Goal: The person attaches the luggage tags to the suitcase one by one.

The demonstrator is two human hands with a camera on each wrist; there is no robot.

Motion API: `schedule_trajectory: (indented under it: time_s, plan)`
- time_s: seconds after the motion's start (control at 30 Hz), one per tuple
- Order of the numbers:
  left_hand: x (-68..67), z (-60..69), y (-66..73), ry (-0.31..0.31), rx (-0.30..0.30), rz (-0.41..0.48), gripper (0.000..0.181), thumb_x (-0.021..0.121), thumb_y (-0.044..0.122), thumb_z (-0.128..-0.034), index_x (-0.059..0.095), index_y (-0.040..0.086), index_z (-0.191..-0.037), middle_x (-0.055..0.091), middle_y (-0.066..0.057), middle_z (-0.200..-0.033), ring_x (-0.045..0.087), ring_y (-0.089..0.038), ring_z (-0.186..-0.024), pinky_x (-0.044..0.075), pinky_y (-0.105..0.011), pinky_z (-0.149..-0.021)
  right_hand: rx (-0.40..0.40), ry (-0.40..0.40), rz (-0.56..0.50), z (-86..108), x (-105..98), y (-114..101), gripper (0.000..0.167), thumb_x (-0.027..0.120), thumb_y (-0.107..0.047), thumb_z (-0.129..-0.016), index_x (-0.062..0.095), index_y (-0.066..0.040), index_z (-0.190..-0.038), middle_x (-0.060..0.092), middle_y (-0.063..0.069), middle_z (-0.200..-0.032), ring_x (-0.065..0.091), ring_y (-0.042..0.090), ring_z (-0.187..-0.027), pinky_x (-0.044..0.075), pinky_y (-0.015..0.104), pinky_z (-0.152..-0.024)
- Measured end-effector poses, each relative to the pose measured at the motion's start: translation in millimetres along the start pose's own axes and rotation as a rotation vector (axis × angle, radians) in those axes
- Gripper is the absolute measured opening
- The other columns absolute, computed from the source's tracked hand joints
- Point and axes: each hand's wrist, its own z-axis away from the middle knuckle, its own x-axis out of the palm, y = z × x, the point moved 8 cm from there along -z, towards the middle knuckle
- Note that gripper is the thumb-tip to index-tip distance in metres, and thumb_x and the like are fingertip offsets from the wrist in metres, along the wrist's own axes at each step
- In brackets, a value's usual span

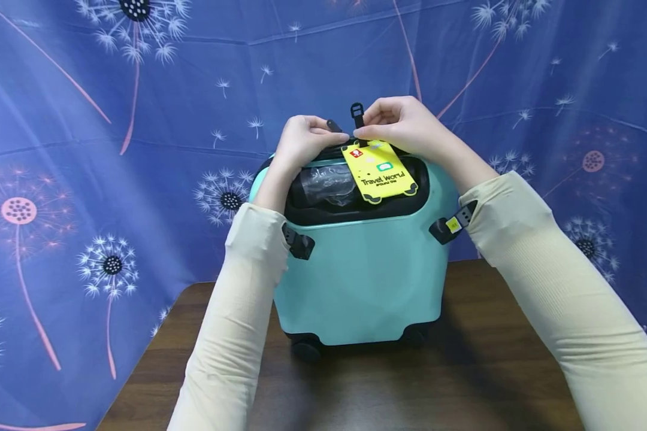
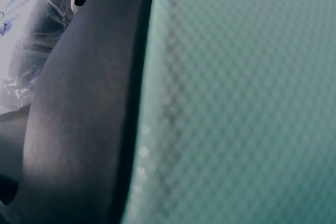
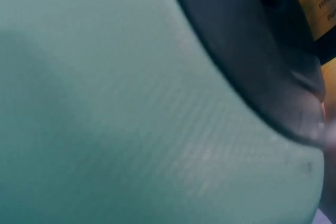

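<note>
Both hands are pinching at the top of the suitcase. Right hand pinches the black strap just under its buckle, with thumb and fingers. Left hand seems to pinch the strap's other end, as a dark tip pokes up by its thumb; fingers hide some of it. The yellow tag hangs from the strap a bit above and right of the middle of the frame. It leans on the black panel at the front of the suitcase, beside some clear plastic wrap.

I think the person is at the step of putting the tag's strap on, or taking it off; one still picture can't say which. If it is going on, the next move calls for bringing the loose end up to the buckle and poking it through, with small, careful fingers. The tag could swing or twist, so a firm pinch would help.

The suitcase stands upright on the brown table, near the back edge. The table's left edge slants down to the lower left of the frame. Bare wood shows at the lower right. Above the hands there is room to lift, but the blue cloth hangs behind. The black wrist boxes are very near the suitcase front and might bump it.
</note>
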Motion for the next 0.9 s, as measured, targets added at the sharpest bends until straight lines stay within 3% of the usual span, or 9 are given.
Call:
schedule_trajectory:
  time_s: [0.13, 0.27, 0.4, 0.53, 0.7, 0.9]
  plan:
    - [4.0, 0.8, -1.7, -0.004, -0.001, 0.011, 0.023, 0.075, 0.027, -0.0803, 0.069, 0.007, -0.088, 0.071, -0.004, -0.081, 0.063, -0.009, -0.076, 0.045, -0.020, -0.071, -0.011, -0.003, -0.013, -2.9, 0.8, 0.2, 0.025, 0.068, -0.031, -0.086, 0.063, -0.011, -0.100, 0.062, -0.007, -0.086, 0.058, 0.010, -0.085, 0.041, 0.024, -0.080]
    - [9.4, 2.9, -3.5, -0.039, -0.001, 0.036, 0.018, 0.072, 0.024, -0.0834, 0.060, 0.011, -0.084, 0.064, 0.002, -0.070, 0.059, -0.009, -0.069, 0.043, -0.021, -0.068, -0.037, 0.025, -0.094, -5.3, 2.6, 2.3, 0.021, 0.066, -0.032, -0.087, 0.064, -0.014, -0.099, 0.065, -0.006, -0.087, 0.059, 0.013, -0.087, 0.044, 0.028, -0.081]
    - [13.6, 5.2, -4.0, -0.081, -0.006, 0.029, 0.017, 0.068, 0.022, -0.0870, 0.055, 0.012, -0.087, 0.061, 0.002, -0.073, 0.057, -0.011, -0.072, 0.042, -0.021, -0.069, -0.053, 0.056, -0.203, -4.6, 4.9, 6.3, 0.014, 0.065, -0.028, -0.089, 0.065, -0.016, -0.097, 0.064, -0.007, -0.083, 0.057, 0.016, -0.082, 0.044, 0.028, -0.076]
    - [12.3, 7.4, -3.5, -0.098, -0.001, 0.028, 0.016, 0.065, 0.018, -0.0881, 0.060, 0.007, -0.098, 0.064, -0.003, -0.085, 0.059, -0.012, -0.081, 0.045, -0.022, -0.075, -0.051, 0.050, -0.247, -3.6, 7.6, 7.5, 0.012, 0.063, -0.026, -0.090, 0.065, -0.016, -0.098, 0.062, -0.006, -0.081, 0.055, 0.019, -0.082, 0.043, 0.027, -0.074]
    - [6.1, 5.9, -2.3, -0.060, 0.009, 0.049, 0.022, 0.067, 0.018, -0.0869, 0.065, 0.005, -0.105, 0.069, -0.010, -0.100, 0.063, -0.014, -0.089, 0.048, -0.024, -0.081, -0.066, 0.065, -0.258, -5.3, 5.9, 5.0, 0.013, 0.061, -0.025, -0.092, 0.067, -0.015, -0.097, 0.062, -0.006, -0.080, 0.055, 0.018, -0.080, 0.044, 0.027, -0.074]
    - [1.4, 1.7, 0.8, 0.003, 0.027, 0.135, 0.019, 0.069, 0.017, -0.0854, 0.066, 0.007, -0.100, 0.071, -0.011, -0.101, 0.067, -0.014, -0.088, 0.050, -0.023, -0.080, -0.088, 0.085, -0.262, -6.9, 1.2, 2.8, 0.014, 0.062, -0.023, -0.091, 0.067, -0.013, -0.099, 0.062, -0.006, -0.081, 0.055, 0.015, -0.077, 0.045, 0.026, -0.073]
